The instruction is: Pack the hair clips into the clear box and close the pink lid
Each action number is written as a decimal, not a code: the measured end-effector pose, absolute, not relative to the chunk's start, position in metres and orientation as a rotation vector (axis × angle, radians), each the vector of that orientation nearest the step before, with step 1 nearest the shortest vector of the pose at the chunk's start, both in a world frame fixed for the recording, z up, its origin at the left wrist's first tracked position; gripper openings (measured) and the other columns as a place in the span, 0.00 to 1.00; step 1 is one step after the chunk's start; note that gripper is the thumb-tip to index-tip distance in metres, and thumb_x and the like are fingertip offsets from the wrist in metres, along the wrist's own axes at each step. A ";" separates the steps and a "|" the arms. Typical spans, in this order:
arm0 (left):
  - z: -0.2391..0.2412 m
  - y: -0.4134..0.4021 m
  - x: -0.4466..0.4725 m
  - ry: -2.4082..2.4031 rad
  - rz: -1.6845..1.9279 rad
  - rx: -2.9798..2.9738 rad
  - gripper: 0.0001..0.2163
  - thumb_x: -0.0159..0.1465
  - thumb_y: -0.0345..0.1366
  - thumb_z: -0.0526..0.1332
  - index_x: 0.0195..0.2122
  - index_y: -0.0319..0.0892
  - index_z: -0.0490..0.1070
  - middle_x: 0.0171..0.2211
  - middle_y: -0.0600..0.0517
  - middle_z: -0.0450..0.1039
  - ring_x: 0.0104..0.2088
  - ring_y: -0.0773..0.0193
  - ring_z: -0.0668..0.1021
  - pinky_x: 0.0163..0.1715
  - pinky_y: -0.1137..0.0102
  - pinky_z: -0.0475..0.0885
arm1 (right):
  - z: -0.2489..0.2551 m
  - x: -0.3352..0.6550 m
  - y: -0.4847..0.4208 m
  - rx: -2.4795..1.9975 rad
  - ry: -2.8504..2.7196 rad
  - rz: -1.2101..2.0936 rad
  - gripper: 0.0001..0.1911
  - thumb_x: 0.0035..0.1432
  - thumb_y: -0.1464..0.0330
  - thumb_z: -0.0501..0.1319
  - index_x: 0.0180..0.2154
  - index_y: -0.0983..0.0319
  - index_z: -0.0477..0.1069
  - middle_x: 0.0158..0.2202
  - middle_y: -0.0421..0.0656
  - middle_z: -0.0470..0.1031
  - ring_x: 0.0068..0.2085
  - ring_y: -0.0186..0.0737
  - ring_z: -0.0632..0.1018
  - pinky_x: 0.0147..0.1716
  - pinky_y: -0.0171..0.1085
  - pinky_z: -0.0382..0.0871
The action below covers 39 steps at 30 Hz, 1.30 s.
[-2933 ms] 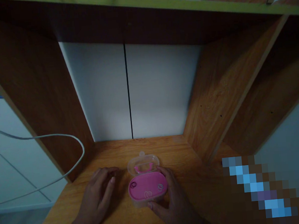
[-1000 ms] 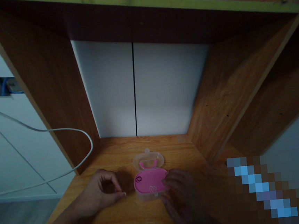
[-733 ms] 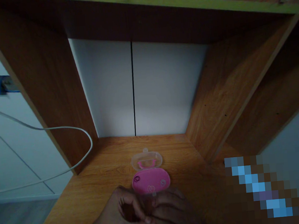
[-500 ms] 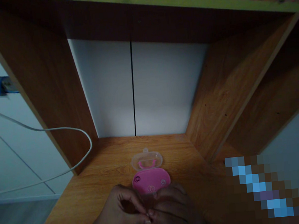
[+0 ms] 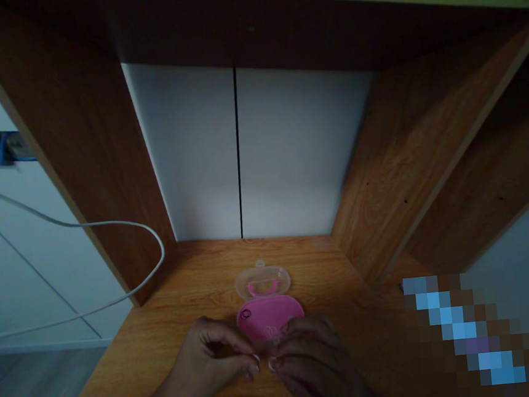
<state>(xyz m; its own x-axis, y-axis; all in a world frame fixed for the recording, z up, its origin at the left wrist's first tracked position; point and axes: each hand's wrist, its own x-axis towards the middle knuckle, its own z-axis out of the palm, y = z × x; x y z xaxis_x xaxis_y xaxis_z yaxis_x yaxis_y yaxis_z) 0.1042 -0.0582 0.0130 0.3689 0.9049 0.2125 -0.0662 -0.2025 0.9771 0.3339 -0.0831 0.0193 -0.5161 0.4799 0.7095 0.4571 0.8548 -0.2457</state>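
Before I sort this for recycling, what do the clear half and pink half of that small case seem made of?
The clear half looks like glossy moulded plastic: it is see-through, with a pink piece visible inside. The pink half looks like smooth plastic with a soft sheen, though dim light leaves open a softer material such as silicone.

Two grips, the left grip (image 5: 208, 358) and the right grip (image 5: 313, 355). Just beyond them lie one pink case (image 5: 268, 317) and one clear lid (image 5: 262, 282); well left runs one white cable (image 5: 161, 247).
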 end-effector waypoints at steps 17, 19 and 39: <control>0.019 -0.050 0.104 1.241 0.991 2.133 0.09 0.67 0.37 0.60 0.34 0.45 0.79 0.34 0.49 0.70 0.39 0.58 0.73 0.40 0.64 0.69 | 0.015 0.327 -0.076 -0.784 -2.019 -0.129 0.10 0.60 0.77 0.63 0.41 0.59 0.72 0.35 0.39 0.81 0.41 0.40 0.76 0.43 0.41 0.69; 0.020 -0.049 0.103 1.237 0.967 2.129 0.11 0.69 0.38 0.58 0.33 0.45 0.78 0.34 0.49 0.69 0.39 0.58 0.72 0.40 0.64 0.69 | 0.014 0.327 -0.075 -0.787 -2.031 -0.138 0.09 0.60 0.77 0.63 0.41 0.59 0.73 0.35 0.40 0.81 0.41 0.40 0.76 0.44 0.41 0.69; -0.008 -0.050 0.107 1.201 1.017 2.118 0.35 0.55 0.36 0.70 0.61 0.48 0.53 0.57 0.43 0.68 0.55 0.49 0.74 0.54 0.54 0.71 | 0.011 0.323 -0.074 -0.876 -2.028 -0.119 0.09 0.64 0.75 0.61 0.44 0.58 0.74 0.35 0.39 0.81 0.41 0.41 0.75 0.42 0.42 0.67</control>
